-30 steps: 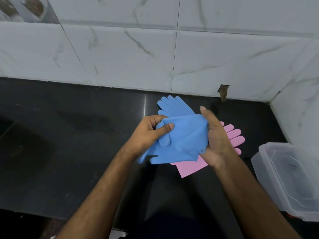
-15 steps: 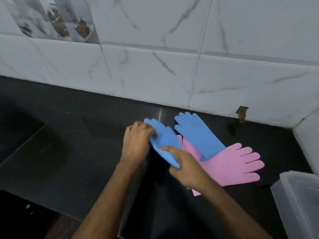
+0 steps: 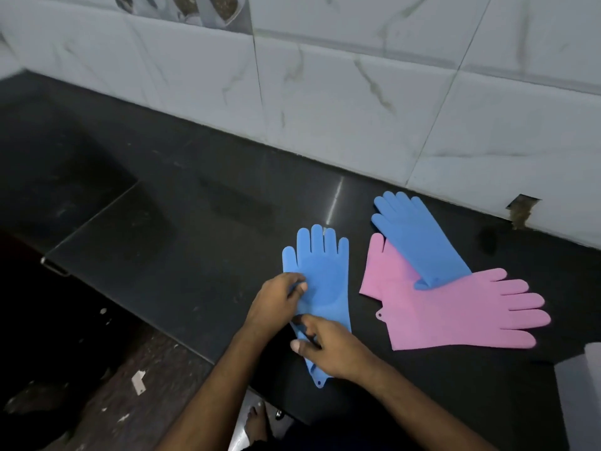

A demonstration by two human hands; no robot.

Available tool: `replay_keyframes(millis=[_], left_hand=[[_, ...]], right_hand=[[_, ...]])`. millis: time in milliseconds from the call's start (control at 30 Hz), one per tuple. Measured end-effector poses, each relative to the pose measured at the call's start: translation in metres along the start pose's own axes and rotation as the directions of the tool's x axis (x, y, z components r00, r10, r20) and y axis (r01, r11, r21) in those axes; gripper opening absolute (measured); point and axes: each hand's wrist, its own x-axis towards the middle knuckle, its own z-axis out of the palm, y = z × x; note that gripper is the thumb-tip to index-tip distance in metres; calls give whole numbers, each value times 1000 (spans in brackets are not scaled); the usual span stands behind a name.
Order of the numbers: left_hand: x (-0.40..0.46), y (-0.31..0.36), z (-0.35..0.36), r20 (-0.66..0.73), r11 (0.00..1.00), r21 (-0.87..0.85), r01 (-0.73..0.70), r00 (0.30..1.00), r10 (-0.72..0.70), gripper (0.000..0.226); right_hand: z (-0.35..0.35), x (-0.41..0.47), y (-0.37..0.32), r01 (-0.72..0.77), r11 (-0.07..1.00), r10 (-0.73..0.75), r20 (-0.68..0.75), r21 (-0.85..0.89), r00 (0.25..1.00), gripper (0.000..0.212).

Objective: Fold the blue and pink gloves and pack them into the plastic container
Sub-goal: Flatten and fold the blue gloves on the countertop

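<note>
While nothing's folded yet as far as I can tell, one blue glove (image 3: pixel 320 288) is laid flat on the counter (image 3: pixel 195 222), fingers pointing at the wall, its cuff nearly at the counter's front edge. Right hand (image 3: pixel 331 348) is pressing down on the cuff end with fingers curled, looks like it's pinching the edge but I can't really tell. Left hand (image 3: pixel 279 299) sits on the glove's left side, fingertips bent onto the rubber, more holding it flat than gripping. Just beside it to the right are two pink gloves (image 3: pixel 455 317), overlapping, with the second blue glove (image 3: pixel 419 242) lying across them further back near the tiles. The container (image 3: pixel 582 385) only peeks in at the far right edge, nothing visibly in it. So basically all four still need folding and packing. Loads of bare counter to the left, but the front edge is tight, so that cuff could slip off.
</note>
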Motion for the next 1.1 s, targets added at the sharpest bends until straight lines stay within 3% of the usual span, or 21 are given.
replay_keyframes(millis=[133, 267, 367, 500, 600, 667, 833, 933, 1100], left_hand=[[-7, 3, 6, -71, 999, -27, -21, 997, 20, 23], [-9, 18, 23, -83, 996, 5, -88, 993, 88, 23], [-7, 37, 40, -16, 991, -38, -130, 991, 130, 26], [2, 61, 63, 99, 985, -91, -149, 983, 157, 31], [9, 77, 78, 158, 980, -106, -169, 970, 185, 40], [13, 86, 87, 169, 981, -91, -173, 968, 187, 46], [25, 111, 107, 210, 985, 14, -171, 964, 164, 57], [27, 120, 114, 247, 985, 28, -169, 956, 157, 46], [22, 128, 119, 278, 985, 34, -171, 948, 155, 33]], right_hand=[[-10, -5, 2, -79, 993, 77, 21, 92, 997, 37], [-30, -13, 15, -66, 995, 81, -192, 81, 978, 21], [-51, -24, 33, -101, 993, 120, -424, 65, 898, 14], [-75, -42, 62, -343, 933, 200, -642, -106, 741, 45], [-81, -58, 81, -521, 831, 316, -605, -195, 731, 77], [-77, -65, 88, -520, 830, 335, -567, -199, 752, 82], [-72, -78, 96, -465, 866, 287, -581, -182, 762, 76], [-76, -82, 97, -493, 853, 310, -592, -173, 744, 76], [-97, -84, 95, -518, 852, 329, -690, -77, 644, 50]])
